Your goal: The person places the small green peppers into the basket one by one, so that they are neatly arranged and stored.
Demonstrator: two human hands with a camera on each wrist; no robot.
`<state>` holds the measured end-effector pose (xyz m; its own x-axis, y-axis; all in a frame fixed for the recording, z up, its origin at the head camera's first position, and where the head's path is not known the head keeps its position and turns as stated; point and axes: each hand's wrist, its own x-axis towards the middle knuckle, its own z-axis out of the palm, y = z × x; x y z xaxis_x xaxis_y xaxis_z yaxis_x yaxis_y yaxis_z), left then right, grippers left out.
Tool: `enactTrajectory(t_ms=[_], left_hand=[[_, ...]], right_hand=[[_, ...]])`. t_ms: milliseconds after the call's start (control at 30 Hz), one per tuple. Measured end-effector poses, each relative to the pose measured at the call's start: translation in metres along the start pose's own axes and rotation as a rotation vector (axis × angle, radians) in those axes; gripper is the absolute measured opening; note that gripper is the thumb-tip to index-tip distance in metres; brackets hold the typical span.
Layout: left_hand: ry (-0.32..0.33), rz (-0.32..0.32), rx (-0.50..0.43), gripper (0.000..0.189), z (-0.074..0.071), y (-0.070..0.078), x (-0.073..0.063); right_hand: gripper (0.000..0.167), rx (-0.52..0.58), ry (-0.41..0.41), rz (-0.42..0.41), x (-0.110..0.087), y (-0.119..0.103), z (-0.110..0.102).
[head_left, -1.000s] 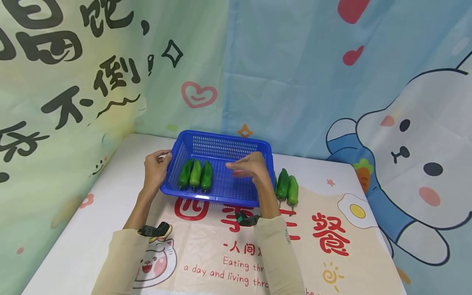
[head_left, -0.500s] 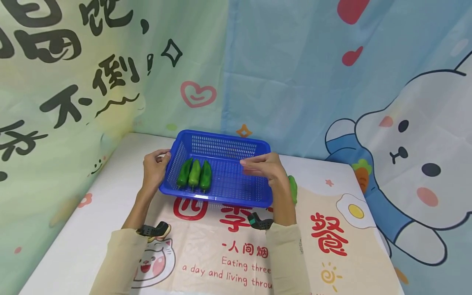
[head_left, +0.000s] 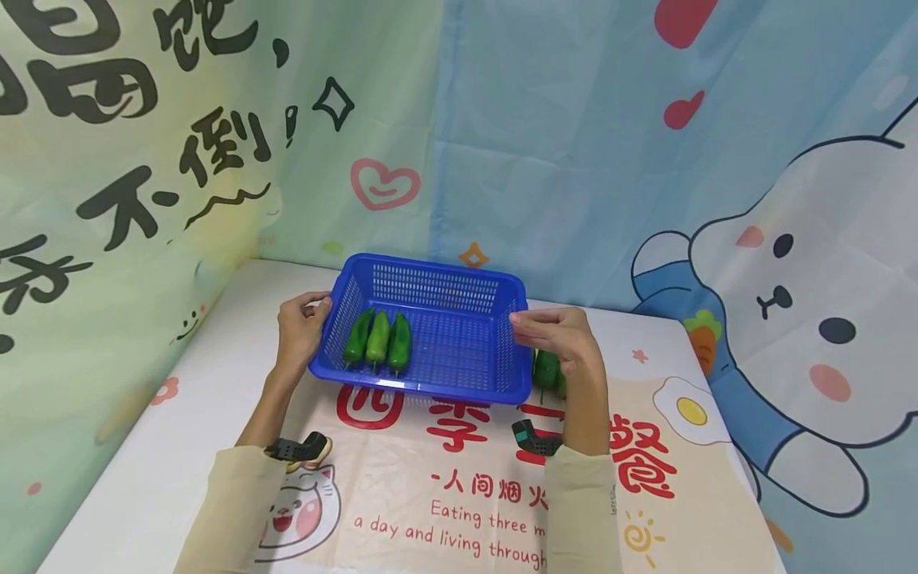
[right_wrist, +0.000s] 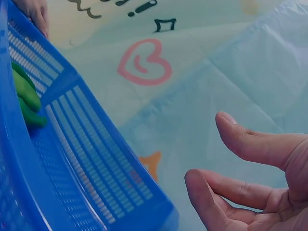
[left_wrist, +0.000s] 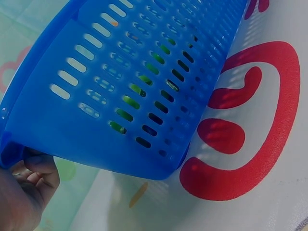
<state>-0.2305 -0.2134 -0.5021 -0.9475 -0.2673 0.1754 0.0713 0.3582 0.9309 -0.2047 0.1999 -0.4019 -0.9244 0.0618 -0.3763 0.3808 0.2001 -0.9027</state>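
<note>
My left hand [head_left: 298, 328] grips the left rim of a blue plastic basket [head_left: 423, 389]; in the left wrist view its fingers curl beneath the rim's corner. Three green peppers [head_left: 378, 343] lie side by side in the left part of the basket. Just past the basket's right rim hovers my right hand [head_left: 566, 339], with nothing held. The right wrist view shows its thumb and fingers apart. Beneath and behind that hand, more green peppers [head_left: 547, 371] lie on the table, partly hidden by it.
The white table [head_left: 272, 279] carries a beige printed mat [head_left: 402, 470] with red lettering. A printed curtain [head_left: 545, 199] hangs close behind the basket and along the left side.
My right hand has moved rightward from above the basket's inside to beyond its right rim, over the loose peppers. The left hand, the basket and its three peppers have hardly moved.
</note>
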Motion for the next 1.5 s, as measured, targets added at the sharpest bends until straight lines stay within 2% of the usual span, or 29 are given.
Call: enactTrajectory(t_ms=[300,533,933,1133,1300,1500], left_hand=[[0.01,-0.003,-0.007,0.032,-0.002,-0.001,0.002],[-0.005,0.003,0.009,0.032,-0.001,-0.001,0.001],[0.004,-0.001,0.021,0.03,0.0,-0.001,0.002],[0.003,0.0,0.009,0.031,0.0,-0.001,0.002],[0.0,-0.01,0.008,0.031,-0.001,-0.002,0.001],[0.004,-0.013,0.005,0.031,0.0,-0.001,0.001]], right_hand=[[0.064,-0.016,0.065,0.019,0.0,0.009,-0.025],[0.065,0.05,0.105,0.068,-0.003,0.029,-0.046],[0.073,0.06,0.2,0.157,0.001,0.058,-0.082],[0.079,0.017,0.243,0.214,0.009,0.073,-0.09],[0.073,0.022,0.286,0.228,0.017,0.09,-0.093],[0.073,0.018,0.26,0.256,0.024,0.106,-0.096]])
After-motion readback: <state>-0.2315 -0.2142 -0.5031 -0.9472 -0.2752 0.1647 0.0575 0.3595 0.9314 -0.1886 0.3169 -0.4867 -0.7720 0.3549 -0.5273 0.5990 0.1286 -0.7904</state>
